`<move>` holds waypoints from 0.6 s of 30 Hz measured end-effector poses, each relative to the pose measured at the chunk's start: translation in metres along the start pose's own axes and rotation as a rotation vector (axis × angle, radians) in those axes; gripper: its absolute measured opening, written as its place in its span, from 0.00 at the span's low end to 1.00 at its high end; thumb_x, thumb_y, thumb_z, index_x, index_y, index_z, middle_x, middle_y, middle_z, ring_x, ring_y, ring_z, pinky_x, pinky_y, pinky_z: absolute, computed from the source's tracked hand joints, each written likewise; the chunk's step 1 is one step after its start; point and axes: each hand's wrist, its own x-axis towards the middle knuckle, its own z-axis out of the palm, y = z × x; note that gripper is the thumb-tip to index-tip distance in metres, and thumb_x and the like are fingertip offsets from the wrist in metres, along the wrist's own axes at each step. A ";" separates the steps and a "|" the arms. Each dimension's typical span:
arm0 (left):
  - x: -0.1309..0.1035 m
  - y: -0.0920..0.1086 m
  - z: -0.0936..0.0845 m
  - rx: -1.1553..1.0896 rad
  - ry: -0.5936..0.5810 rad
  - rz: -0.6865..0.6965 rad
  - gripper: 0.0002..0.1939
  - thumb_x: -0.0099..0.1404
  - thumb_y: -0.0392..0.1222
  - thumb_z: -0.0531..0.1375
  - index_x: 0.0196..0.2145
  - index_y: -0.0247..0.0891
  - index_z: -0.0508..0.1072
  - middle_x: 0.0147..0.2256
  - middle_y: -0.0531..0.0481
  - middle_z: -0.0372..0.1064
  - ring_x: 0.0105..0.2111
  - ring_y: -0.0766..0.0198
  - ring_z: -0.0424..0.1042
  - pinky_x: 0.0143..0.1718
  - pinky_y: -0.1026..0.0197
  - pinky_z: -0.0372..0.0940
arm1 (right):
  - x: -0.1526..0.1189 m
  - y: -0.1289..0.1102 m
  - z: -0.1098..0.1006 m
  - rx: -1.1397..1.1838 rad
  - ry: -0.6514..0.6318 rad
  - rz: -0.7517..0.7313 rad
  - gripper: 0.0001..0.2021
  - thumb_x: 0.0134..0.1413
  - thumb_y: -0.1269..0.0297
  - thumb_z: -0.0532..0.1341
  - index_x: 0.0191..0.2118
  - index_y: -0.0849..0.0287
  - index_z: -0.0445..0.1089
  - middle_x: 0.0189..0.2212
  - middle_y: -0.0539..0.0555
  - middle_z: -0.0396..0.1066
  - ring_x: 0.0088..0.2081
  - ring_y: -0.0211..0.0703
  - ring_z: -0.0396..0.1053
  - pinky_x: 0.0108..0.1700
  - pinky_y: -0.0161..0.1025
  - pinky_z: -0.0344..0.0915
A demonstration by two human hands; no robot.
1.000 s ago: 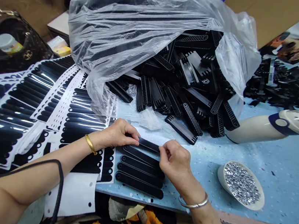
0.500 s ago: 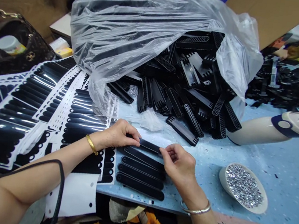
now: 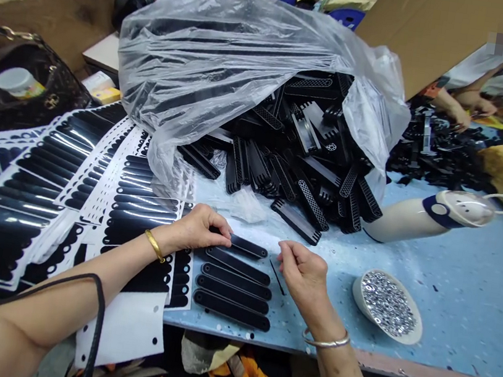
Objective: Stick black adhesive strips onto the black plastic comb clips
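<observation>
My left hand [image 3: 207, 228] pinches the left end of a flat black strip [image 3: 247, 246], which has a small hole near its right end. Below it, several similar black strips [image 3: 230, 301] lie in a stacked row on the blue table. To the right, my right hand [image 3: 303, 267] has its fingers curled together off the strip; whether something small is between the fingertips I cannot make out. A thin dark sliver [image 3: 277, 277] is beside its fingertips. Sheets of black strips on white backing [image 3: 142, 198] lie left of and partly under my left forearm.
A plastic bag [image 3: 196, 50] spills black comb-like parts [image 3: 296, 220] behind my hands. To the right are a bowl of metal pieces [image 3: 387, 304] and a lying bottle [image 3: 411, 217]. Another person's hands [image 3: 463, 109] are at the back right.
My right hand has let go of the strip's right end and shifted slightly right. The thin dark sliver now shows beside it. The view has turned somewhat, moving the bowl and bottle left.
</observation>
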 end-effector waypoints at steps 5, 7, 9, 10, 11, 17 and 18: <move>0.000 0.000 0.000 -0.008 0.005 0.003 0.02 0.53 0.35 0.67 0.25 0.34 0.80 0.28 0.48 0.78 0.34 0.61 0.77 0.39 0.64 0.68 | -0.006 -0.007 0.001 0.038 0.041 -0.127 0.10 0.54 0.62 0.57 0.36 0.60 0.75 0.24 0.52 0.73 0.22 0.38 0.69 0.24 0.35 0.65; 0.000 0.000 0.000 -0.012 -0.002 0.004 0.02 0.53 0.36 0.67 0.25 0.35 0.80 0.28 0.49 0.78 0.34 0.61 0.77 0.39 0.64 0.68 | -0.010 -0.008 0.001 0.029 0.050 -0.194 0.10 0.53 0.65 0.58 0.37 0.59 0.75 0.25 0.52 0.73 0.21 0.37 0.69 0.23 0.34 0.65; -0.001 0.000 0.000 -0.016 -0.005 0.004 0.03 0.53 0.37 0.67 0.25 0.35 0.80 0.28 0.49 0.78 0.34 0.61 0.77 0.40 0.64 0.68 | -0.013 -0.009 0.000 0.007 0.033 -0.246 0.09 0.53 0.67 0.58 0.36 0.58 0.76 0.24 0.51 0.73 0.21 0.37 0.68 0.22 0.33 0.64; -0.001 0.000 -0.001 -0.016 -0.003 0.004 0.03 0.53 0.37 0.67 0.25 0.35 0.80 0.27 0.49 0.78 0.34 0.61 0.77 0.40 0.64 0.68 | -0.015 -0.009 0.000 -0.003 0.018 -0.265 0.08 0.53 0.68 0.59 0.36 0.57 0.76 0.24 0.51 0.72 0.21 0.36 0.68 0.22 0.33 0.64; -0.001 0.000 -0.001 -0.014 0.001 0.004 0.03 0.53 0.36 0.67 0.25 0.35 0.80 0.27 0.49 0.78 0.34 0.61 0.77 0.40 0.64 0.68 | -0.016 -0.009 -0.001 -0.012 0.005 -0.279 0.08 0.53 0.68 0.60 0.36 0.57 0.76 0.24 0.51 0.72 0.21 0.36 0.68 0.22 0.33 0.65; 0.000 0.001 0.000 -0.011 0.007 0.009 0.02 0.52 0.36 0.68 0.25 0.34 0.80 0.29 0.48 0.78 0.33 0.62 0.77 0.38 0.65 0.68 | -0.018 -0.004 0.005 -0.025 0.043 -0.382 0.08 0.55 0.70 0.62 0.40 0.57 0.76 0.27 0.51 0.73 0.23 0.37 0.70 0.27 0.35 0.70; 0.000 0.001 0.000 -0.014 0.009 0.011 0.02 0.52 0.36 0.68 0.25 0.34 0.80 0.29 0.48 0.78 0.33 0.62 0.77 0.38 0.65 0.68 | -0.017 -0.004 0.006 -0.017 0.040 -0.414 0.08 0.56 0.71 0.61 0.40 0.57 0.76 0.29 0.52 0.74 0.26 0.38 0.72 0.30 0.35 0.71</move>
